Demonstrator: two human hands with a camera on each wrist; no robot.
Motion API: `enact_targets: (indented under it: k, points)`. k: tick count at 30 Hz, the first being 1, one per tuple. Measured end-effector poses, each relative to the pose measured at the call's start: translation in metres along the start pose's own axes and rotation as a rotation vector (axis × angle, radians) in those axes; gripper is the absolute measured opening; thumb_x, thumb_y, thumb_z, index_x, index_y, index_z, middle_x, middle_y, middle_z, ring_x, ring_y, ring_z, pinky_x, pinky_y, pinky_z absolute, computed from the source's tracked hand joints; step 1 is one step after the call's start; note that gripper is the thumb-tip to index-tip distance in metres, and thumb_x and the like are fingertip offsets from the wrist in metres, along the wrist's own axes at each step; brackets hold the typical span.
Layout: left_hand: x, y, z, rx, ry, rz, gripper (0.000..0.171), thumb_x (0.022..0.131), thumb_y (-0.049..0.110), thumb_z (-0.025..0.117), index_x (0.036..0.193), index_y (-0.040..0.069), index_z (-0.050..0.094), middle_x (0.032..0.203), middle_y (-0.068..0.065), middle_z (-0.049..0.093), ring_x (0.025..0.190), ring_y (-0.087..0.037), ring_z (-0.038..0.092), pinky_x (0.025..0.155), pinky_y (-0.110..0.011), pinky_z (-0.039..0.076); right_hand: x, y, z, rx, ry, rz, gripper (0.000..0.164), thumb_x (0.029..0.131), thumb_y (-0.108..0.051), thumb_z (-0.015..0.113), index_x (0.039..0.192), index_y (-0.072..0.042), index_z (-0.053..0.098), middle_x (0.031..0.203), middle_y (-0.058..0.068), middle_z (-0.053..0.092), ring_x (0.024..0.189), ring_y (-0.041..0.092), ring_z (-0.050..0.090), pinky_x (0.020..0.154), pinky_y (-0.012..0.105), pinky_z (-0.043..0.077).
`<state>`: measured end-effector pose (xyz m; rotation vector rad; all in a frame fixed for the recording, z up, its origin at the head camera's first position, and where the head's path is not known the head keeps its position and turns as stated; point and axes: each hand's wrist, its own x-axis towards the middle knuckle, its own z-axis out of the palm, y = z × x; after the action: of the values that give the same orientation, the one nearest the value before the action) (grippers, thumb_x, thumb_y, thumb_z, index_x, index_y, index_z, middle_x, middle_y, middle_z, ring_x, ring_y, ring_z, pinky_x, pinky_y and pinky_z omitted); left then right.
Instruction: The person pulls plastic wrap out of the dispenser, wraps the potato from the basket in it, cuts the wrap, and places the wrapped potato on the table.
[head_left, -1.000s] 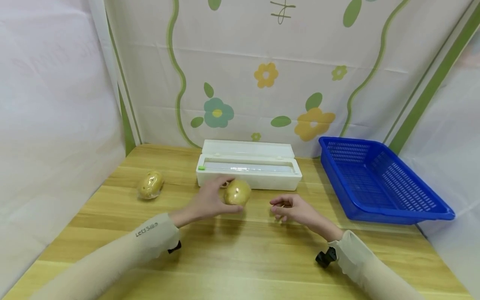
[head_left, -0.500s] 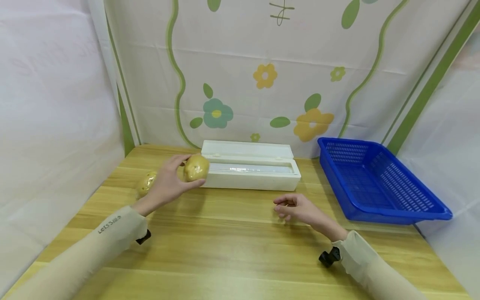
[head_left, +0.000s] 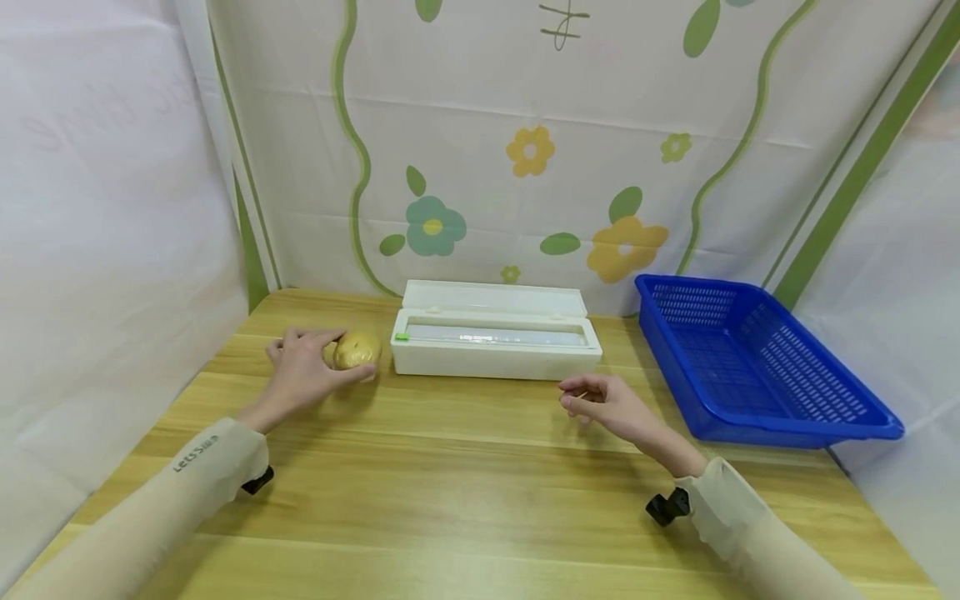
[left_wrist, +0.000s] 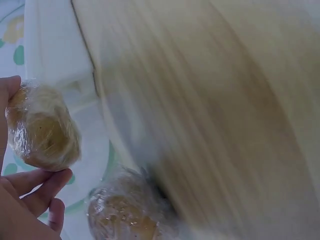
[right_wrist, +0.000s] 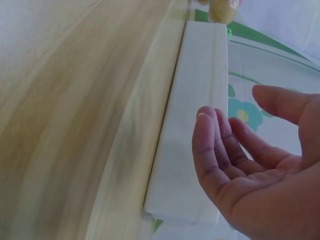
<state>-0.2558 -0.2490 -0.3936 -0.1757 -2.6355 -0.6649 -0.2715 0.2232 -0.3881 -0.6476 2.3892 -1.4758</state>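
Note:
My left hand (head_left: 300, 371) grips a potato (head_left: 357, 350) between thumb and fingers, low over the left part of the wooden table. In the left wrist view this potato (left_wrist: 45, 132) shows wrinkled clear plastic film around it. A second film-wrapped potato (left_wrist: 122, 212) lies on the table just below my fingers there; in the head view my left hand hides it. My right hand (head_left: 618, 408) hovers empty in front of the white box's right end, its fingers loosely bent and the thumb apart from them.
A long white cling film box (head_left: 495, 364) stands at the back with its lid (head_left: 495, 297) raised, the film roll (head_left: 495, 336) inside and a green slider (head_left: 402, 337) at its left end. On the right is a blue plastic basket (head_left: 682, 375). A flower-printed curtain (head_left: 465, 150) closes off the back.
My left hand has carried the potato leftward from in front of the box and lowered it beside the other potato, now covered by the hand. My right hand has shifted slightly right.

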Motion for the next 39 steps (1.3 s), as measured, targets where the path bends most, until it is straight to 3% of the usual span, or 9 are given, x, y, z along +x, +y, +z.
enact_targets:
  k: [9,20,33,39]
  points:
    - [0.0,-0.004,0.007,0.055,-0.138,-0.057,0.1,0.073,0.075,0.068,0.133,-0.004,0.058,0.126,-0.027,0.058,0.102,-0.04,0.03,0.083,-0.06,0.013,-0.002,0.008,-0.003,-0.014,-0.027,-0.001,0.044,0.098,-0.022,0.065,0.128,0.009,0.057,0.113,0.027,0.063,0.094,0.044,0.061,0.072,0.047,0.055]
    - [0.001,-0.011,0.018,0.119,-0.143,-0.015,0.096,0.075,0.071,0.07,0.133,-0.005,0.057,0.128,-0.024,0.059,0.101,-0.04,0.031,0.08,-0.059,0.013,-0.004,0.006,-0.001,-0.022,-0.048,0.014,0.046,0.097,-0.024,0.065,0.13,0.007,0.056,0.116,0.024,0.063,0.095,0.039,0.063,0.075,0.046,0.054]
    - [0.001,-0.013,0.006,0.193,-0.213,0.003,0.093,0.076,0.066,0.073,0.132,-0.006,0.055,0.128,-0.027,0.056,0.106,-0.043,0.033,0.079,-0.059,0.018,-0.002,0.011,0.0,-0.015,-0.039,-0.004,0.043,0.098,-0.02,0.065,0.128,0.01,0.057,0.115,0.026,0.063,0.093,0.042,0.063,0.071,0.045,0.055]
    - [0.0,-0.01,0.005,0.197,-0.203,0.026,0.088,0.078,0.062,0.073,0.131,-0.007,0.056,0.128,-0.029,0.055,0.113,-0.048,0.033,0.081,-0.063,0.017,-0.002,0.008,0.0,-0.006,-0.009,0.016,0.045,0.097,-0.022,0.066,0.128,0.008,0.057,0.113,0.026,0.063,0.09,0.042,0.062,0.073,0.046,0.055]
